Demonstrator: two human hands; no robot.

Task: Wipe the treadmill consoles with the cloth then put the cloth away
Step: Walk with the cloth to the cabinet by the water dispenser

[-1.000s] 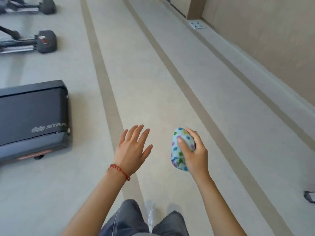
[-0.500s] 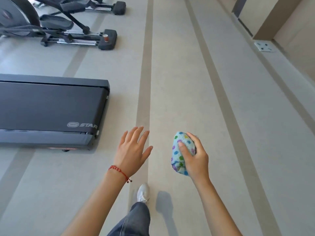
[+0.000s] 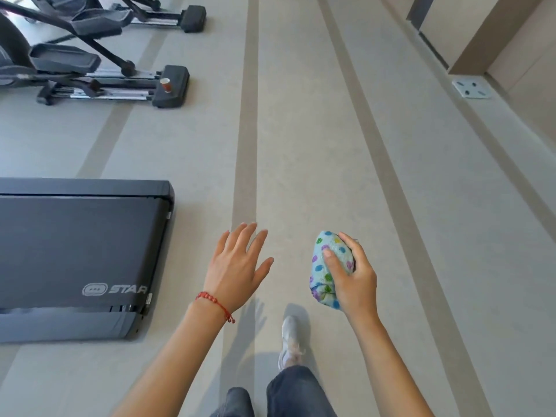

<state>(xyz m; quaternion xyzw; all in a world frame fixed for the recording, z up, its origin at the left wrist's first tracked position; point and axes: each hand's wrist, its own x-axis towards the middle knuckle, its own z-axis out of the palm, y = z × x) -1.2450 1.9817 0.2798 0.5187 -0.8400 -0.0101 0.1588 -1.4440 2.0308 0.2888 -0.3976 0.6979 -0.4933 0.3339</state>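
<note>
My right hand [image 3: 353,278] is closed around a bunched light-blue cloth with coloured dots [image 3: 323,267], held at waist height over the floor. A little to its left, my left hand [image 3: 236,267] is spread flat with fingers apart and holds nothing; a red bead bracelet circles its wrist. The rear end of a black treadmill deck [image 3: 75,251] lies on the floor at the left, apart from both hands. No treadmill console is in view.
Two elliptical trainers [image 3: 99,76] stand at the upper left, a small paper cup [image 3: 166,85] resting on the nearer one's base. Beige floor with darker stripes [image 3: 246,145] runs ahead. A wall with a metal floor plate [image 3: 471,89] lines the right. My shoe [image 3: 290,341] is below.
The view has swung left and forward: the treadmill deck and the ellipticals have come further into view, the right wall has slid away. Both hands keep their pose, cloth still gripped.
</note>
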